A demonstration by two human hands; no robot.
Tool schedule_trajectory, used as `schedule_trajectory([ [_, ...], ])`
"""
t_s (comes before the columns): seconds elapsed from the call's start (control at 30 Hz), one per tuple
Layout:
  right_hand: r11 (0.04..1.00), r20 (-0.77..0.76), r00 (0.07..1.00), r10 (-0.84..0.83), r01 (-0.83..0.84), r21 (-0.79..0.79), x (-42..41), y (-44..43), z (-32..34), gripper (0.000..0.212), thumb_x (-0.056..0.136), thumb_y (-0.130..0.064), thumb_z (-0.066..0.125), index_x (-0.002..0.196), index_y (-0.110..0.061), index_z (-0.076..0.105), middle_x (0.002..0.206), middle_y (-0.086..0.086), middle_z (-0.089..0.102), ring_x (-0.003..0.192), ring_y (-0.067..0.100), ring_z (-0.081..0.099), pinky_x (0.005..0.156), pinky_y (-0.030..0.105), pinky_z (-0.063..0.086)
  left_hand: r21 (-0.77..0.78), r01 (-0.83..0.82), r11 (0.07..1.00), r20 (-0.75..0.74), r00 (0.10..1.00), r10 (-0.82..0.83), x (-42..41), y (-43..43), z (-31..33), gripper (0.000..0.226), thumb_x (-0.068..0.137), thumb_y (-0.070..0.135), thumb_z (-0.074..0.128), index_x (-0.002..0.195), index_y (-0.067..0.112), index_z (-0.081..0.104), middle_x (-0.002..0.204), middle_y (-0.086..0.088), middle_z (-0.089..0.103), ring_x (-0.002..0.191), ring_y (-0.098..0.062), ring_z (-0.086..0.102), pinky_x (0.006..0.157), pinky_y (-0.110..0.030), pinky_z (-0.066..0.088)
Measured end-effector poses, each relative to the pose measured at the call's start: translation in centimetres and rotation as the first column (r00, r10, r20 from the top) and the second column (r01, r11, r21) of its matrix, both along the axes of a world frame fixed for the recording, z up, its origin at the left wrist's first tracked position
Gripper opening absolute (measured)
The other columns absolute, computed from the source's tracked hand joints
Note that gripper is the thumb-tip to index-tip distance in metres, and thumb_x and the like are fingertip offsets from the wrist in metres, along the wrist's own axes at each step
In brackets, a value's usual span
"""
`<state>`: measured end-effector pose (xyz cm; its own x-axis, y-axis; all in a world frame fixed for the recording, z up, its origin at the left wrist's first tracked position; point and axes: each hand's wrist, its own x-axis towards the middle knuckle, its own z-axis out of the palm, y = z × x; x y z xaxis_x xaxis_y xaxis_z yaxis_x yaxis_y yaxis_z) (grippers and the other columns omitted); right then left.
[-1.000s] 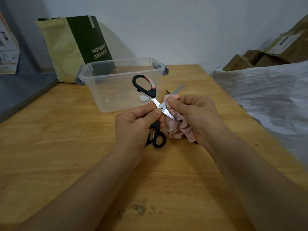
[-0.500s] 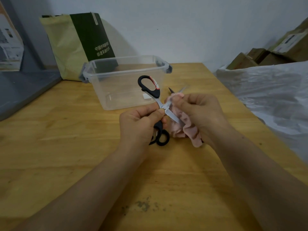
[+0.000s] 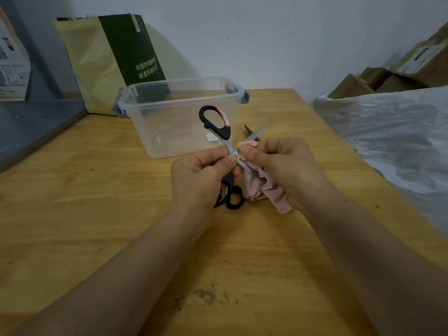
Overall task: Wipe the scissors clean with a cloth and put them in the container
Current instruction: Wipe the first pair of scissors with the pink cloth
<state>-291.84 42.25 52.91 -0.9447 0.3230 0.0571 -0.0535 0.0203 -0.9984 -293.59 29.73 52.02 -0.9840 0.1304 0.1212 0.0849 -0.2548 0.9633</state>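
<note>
Barely any change from half a second ago. Left hand (image 3: 201,175) still pinches the open black-handled steel scissors (image 3: 229,144) at the pivot. Right hand (image 3: 283,163) fingers grip the crumpled pink cloth (image 3: 266,190) around a blade. Clear plastic container (image 3: 179,101) sits just beyond the fingertips. Wiping is likely unfinished.

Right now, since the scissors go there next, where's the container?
In the head view the clear container stands open on the table, near centre, just beyond the held scissors, with a green bag behind it to the left.

Dim, flat indoor light | paper bag (image 3: 109,57) casts soft shadow rightward on wall (image 3: 266,32) | wide-angle bowing at edges | mild blur overall
</note>
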Motion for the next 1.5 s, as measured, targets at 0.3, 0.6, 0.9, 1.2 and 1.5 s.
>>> schedule_trajectory([
  [0.3,0.998,0.024,0.997,0.07,-0.069,-0.01,0.6,0.8,0.3,0.015,0.08,-0.014,0.073,0.08,0.001,0.071,0.068,0.016,0.069,0.053,0.018,0.065,0.048,0.027,0.054,0.042,0.009,0.999,0.022,1.0,-0.01,0.2,0.2,0.0,0.018,0.082,-0.004,0.065,0.071,0.009,0.07,0.058,-0.008,0.065,0.055,-0.016,0.059,0.056,-0.023,0.055],
  [0.6,0.995,-0.02,1.0,0.001,-0.003,-0.1,-0.4,-0.2,-0.3,0.011,0.086,-0.009,0.066,0.081,0.0,0.069,0.061,0.008,0.069,0.056,0.015,0.066,0.055,0.025,0.056,-0.005,-0.002,1.0,-0.03,1.0,0.002,0.0,0.3,-0.1,0.021,0.083,-0.007,0.063,0.072,0.011,0.07,0.052,-0.006,0.063,0.049,-0.014,0.058,0.054,-0.023,0.054],
  [0.9,0.99,0.072,0.992,0.108,-0.101,-0.094,0.0,0.8,-0.2,0.011,0.077,-0.013,0.073,0.075,-0.003,0.07,0.065,0.011,0.07,0.055,0.018,0.065,0.054,0.027,0.055,0.036,0.031,0.999,0.035,0.999,-0.032,0.2,0.2,0.0,0.03,0.083,-0.006,0.063,0.06,0.011,0.072,0.054,-0.009,0.061,0.049,-0.015,0.057,0.051,-0.022,0.053],
  [1.2,0.969,0.024,0.999,-0.037,0.042,-0.245,0.0,0.9,0.4,0.023,0.085,-0.016,0.067,0.088,0.007,0.066,0.066,0.02,0.067,0.047,0.027,0.062,0.044,0.037,0.055,-0.024,0.023,0.999,0.005,1.0,-0.023,0.5,0.3,0.1,0.023,0.083,-0.005,0.064,0.069,0.012,0.07,0.054,-0.009,0.061,0.048,-0.015,0.056,0.043,-0.016,0.044],
  [1.5,0.97,0.02,0.993,-0.117,0.118,-0.213,-0.4,0.9,0.1,0.02,0.087,-0.017,0.066,0.08,0.001,0.068,0.068,0.019,0.066,0.055,0.027,0.063,0.052,0.037,0.055,-0.05,0.033,0.998,-0.009,0.999,-0.033,0.5,0.4,0.0,0.023,0.083,-0.004,0.064,0.07,0.014,0.07,0.054,-0.008,0.063,0.05,-0.016,0.057,0.05,-0.021,0.052],
])
